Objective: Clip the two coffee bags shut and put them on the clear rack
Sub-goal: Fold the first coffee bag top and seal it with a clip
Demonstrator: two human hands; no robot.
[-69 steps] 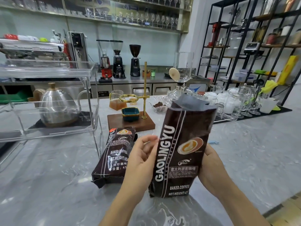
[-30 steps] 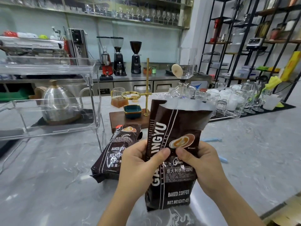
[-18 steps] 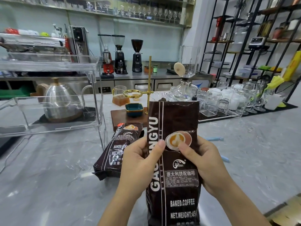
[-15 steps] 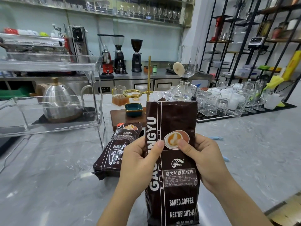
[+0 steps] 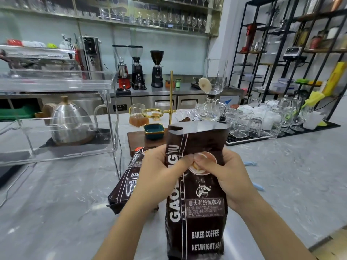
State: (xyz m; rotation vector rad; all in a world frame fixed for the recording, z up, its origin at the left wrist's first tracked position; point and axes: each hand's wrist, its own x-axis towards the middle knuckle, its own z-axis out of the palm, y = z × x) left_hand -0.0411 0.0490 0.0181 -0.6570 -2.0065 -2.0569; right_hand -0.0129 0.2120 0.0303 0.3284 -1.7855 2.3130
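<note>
Now gripping the upright coffee bag with my left hand and right hand, I should crease its top flat before reaching for a blue clip.

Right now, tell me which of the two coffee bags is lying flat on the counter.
The far coffee bag, lying flat on the grey counter behind the left hand. The near coffee bag is upright, gripped by both hands, the right hand opposite.
</note>
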